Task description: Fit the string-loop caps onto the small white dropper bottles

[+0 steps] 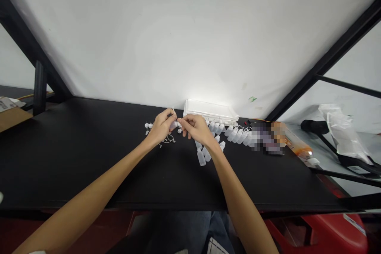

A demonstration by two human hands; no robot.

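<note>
Over the middle of the black table, my left hand point(162, 125) is closed around a small translucent plastic bottle point(173, 126). A thin white strip point(174, 110) sticks up from its fingers. My right hand point(195, 127) pinches the bottle's right end; its fingertips hide the exact hold. Small white caps point(147, 125) and thin white loops point(168, 139) lie beside and below my left hand. Near my right wrist are several small bottles point(201, 157), partly covered by the forearm. More bottles point(238, 135) lie in a row to the right, with white loops at their tops.
A stack of flat white trays point(211, 110) lies against the wall. To the right are a blurred-out item point(268, 139) and an orange-labelled bottle point(299, 147) on its side. A cardboard box point(13, 117) stands far left. Black frame bars point(327, 59) slant up at both sides.
</note>
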